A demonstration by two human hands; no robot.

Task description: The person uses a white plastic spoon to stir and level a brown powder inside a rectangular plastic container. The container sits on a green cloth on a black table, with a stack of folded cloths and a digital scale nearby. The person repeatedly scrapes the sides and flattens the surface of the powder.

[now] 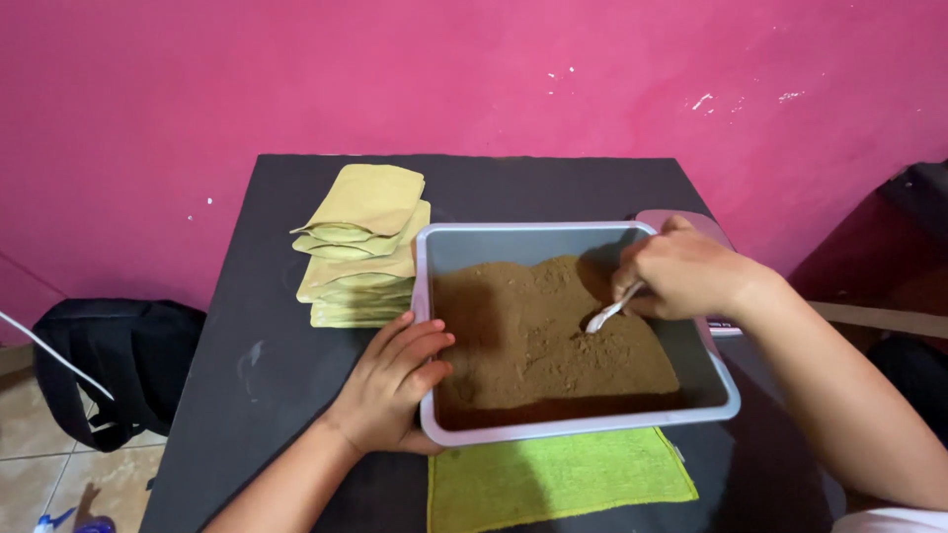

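Brown powder (553,336) under spoon (604,318), tub (583,426) near table edge

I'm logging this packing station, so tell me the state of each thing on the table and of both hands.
Grey tub: open, partly filled with brown powder.
Spoon: tip in the powder, held by the right hand.
Left hand: gripping the tub's left rim.
Tan pouches: stacked, lying flat beside the tub.
Green cloth: spread flat, tucked under the tub's near edge.
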